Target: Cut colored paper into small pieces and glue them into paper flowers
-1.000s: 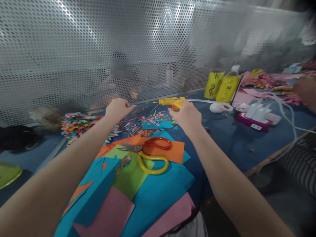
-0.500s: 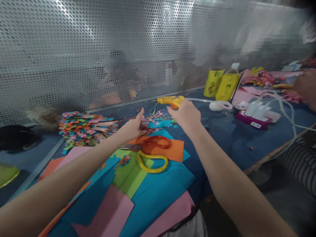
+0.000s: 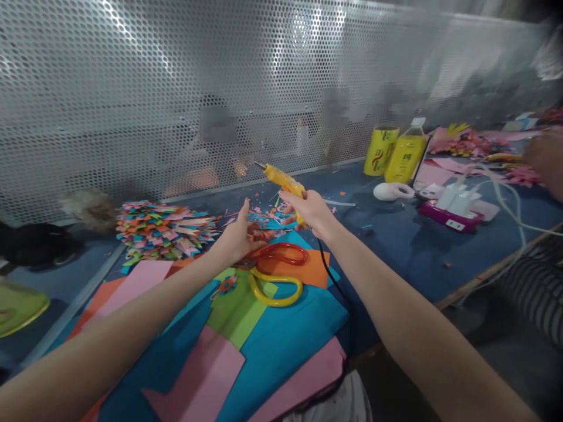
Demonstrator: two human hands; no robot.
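Note:
My right hand (image 3: 313, 212) is wrapped round the handle of a yellow glue gun (image 3: 284, 179), whose nozzle points up and to the left. A black cord hangs below the grip. Left of it, my left hand (image 3: 241, 234) has its thumb raised and its fingers apart, over small paper scraps (image 3: 268, 215); I see nothing held in it. Scissors with one red and one yellow handle loop (image 3: 276, 293) lie just in front, on orange, green, blue and pink sheets (image 3: 285, 334). To the left stands a bundle of fringed, many-coloured paper strips (image 3: 160, 231).
Yellow bottles (image 3: 404, 157) stand at the back right, near a white tape dispenser (image 3: 393, 191) and a purple power strip (image 3: 451, 215) with white cables. Another person's hand (image 3: 545, 158) is at the far right. A perforated metal panel (image 3: 145, 117) runs behind the table.
My right hand has lifted the glue gun off the table and brought it left, tilting its nozzle upward. My left hand has shifted slightly down.

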